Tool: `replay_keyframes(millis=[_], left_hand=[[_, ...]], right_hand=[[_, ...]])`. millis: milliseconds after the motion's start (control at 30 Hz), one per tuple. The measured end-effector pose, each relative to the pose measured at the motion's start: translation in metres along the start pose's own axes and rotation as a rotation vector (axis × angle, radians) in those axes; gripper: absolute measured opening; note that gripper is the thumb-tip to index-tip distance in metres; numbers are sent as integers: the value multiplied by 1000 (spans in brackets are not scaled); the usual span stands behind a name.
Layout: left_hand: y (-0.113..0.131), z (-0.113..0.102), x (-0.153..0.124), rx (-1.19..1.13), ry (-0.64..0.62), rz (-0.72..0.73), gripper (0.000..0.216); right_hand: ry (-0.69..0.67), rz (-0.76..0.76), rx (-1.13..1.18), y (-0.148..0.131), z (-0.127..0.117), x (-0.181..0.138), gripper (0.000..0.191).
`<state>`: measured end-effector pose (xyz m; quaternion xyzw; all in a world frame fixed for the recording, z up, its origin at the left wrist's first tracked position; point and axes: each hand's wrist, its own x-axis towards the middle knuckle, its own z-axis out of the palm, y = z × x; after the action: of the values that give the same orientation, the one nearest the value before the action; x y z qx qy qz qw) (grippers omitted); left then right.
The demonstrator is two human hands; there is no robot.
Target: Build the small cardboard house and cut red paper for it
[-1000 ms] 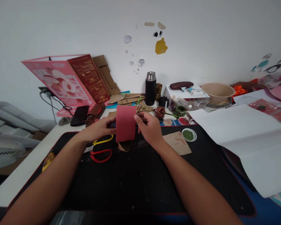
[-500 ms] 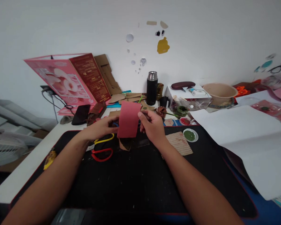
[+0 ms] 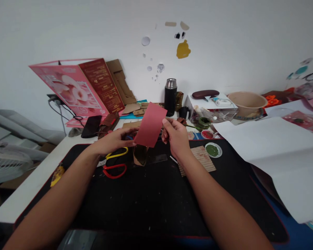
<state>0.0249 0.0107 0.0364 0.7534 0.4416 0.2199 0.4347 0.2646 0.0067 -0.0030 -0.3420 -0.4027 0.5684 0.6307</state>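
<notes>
A rectangular piece of red paper is held up above the black mat, tilted to the right. My left hand pinches its lower left edge between thumb and fingers. On the other side, my right hand grips its right edge with the thumb on the near face. Scissors with one yellow and one red handle loop lie below my left hand, their blades hidden. Under the paper stands a small brown and dark green piece, partly covered. A corrugated cardboard piece lies beside my right forearm.
A dish of green paint and a small pot of red paint sit to the right. Behind are a black thermos and a clear drawer box. A large white sheet covers the right side; a phone lies left.
The red paper has risen slightly and turned clockwise, its top now leaning right. My right hand has shifted a little right and down with its edge. My left hand still holds the other side.
</notes>
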Motion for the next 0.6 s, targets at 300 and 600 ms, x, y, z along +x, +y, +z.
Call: replay_keyframes(millis=[300, 600], left_hand=[[1, 2, 1, -33, 26, -30, 58], [-2, -2, -9, -73, 179, -71, 66]], right_hand=[[-19, 18, -16, 0, 2, -1, 22], [82, 41, 162, -3, -7, 7, 33]])
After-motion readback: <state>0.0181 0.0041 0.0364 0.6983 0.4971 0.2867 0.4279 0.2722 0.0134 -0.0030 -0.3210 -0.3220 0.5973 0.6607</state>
